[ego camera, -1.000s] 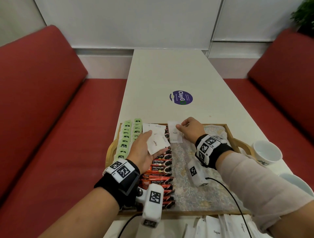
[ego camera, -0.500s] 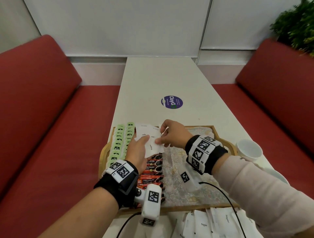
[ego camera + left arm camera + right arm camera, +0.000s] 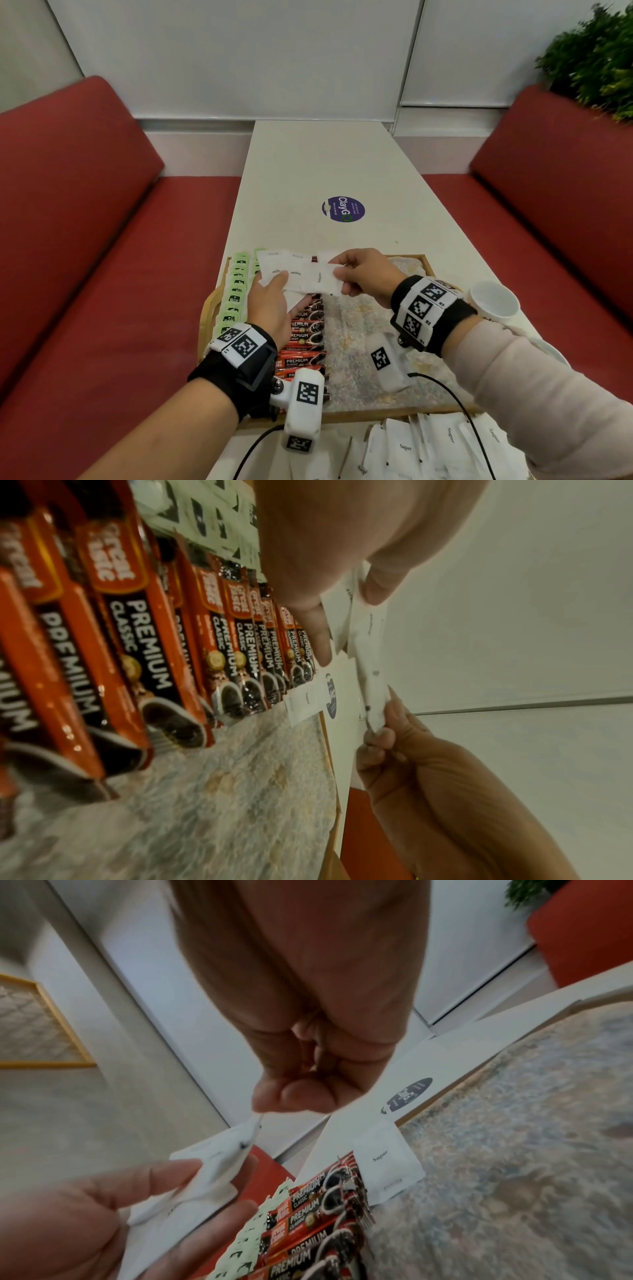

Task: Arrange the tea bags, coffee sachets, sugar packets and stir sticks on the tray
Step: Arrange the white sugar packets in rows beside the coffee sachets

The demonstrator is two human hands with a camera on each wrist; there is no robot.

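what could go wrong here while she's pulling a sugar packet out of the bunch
1. The left hand holds a loose fan of sugar packets while the right hand pinches one at its edge; tugging it may drag the others out, dropping them onto the coffee sachets.
2. Both hands hover low over the tray, so a wrist or cable might disturb the tidy sachet row.
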